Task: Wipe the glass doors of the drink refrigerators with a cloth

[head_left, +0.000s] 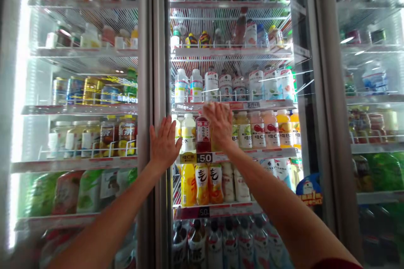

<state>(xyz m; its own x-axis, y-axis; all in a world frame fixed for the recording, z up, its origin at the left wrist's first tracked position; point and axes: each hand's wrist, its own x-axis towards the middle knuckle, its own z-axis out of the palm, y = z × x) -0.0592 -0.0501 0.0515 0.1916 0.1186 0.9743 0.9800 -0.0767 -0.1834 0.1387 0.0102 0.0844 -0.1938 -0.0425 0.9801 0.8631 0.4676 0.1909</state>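
Observation:
My left hand (166, 141) lies flat with fingers spread, against the metal frame (160, 71) of the middle glass door and the glass beside it. My right hand (219, 126) is pressed to the glass at the height of the middle shelves, its fingers a little blurred. A pale, crumpled cloth (208, 108) seems to show under its fingertips, mostly hidden. Behind the glass, a dark red bottle (203, 134) stands just left of my right hand, and a white bottle (188, 132) is beside it.
Upright coolers with several shelves fill the view. Orange bottles (202, 183) stand on a lower shelf, dark-capped bottles (230, 239) at the bottom. The left door's shelves hold cans (75, 90) and bottles. A blue sticker (309, 189) is at the right of the middle door.

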